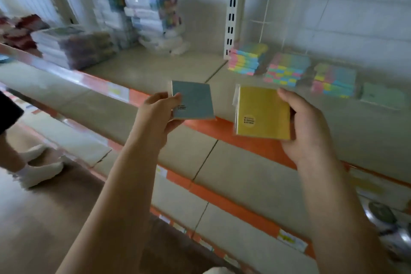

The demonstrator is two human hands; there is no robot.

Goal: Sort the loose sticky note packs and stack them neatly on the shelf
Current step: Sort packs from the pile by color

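Note:
My left hand (159, 113) pinches a blue-grey sticky note pack (193, 100) by its left edge, held up in front of the shelf (155, 69). My right hand (309, 127) grips a yellow sticky note pack (262, 111) in clear wrap, thumb on its top right corner. Both packs hover over the shelf's orange front edge (222, 129). On the shelf's right part lie three stacks of multicoloured sticky note packs (246, 60) (287, 69) (335, 80) and a pale green pack (382, 95).
Wrapped stationery stacks (151, 22) and flat packages (73, 46) fill the shelf's back left. A white slotted upright (232, 9) and wire grid (273, 6) stand behind. Lower shelves (222, 173) step out below. Another person's feet in white socks (40, 169) stand at left.

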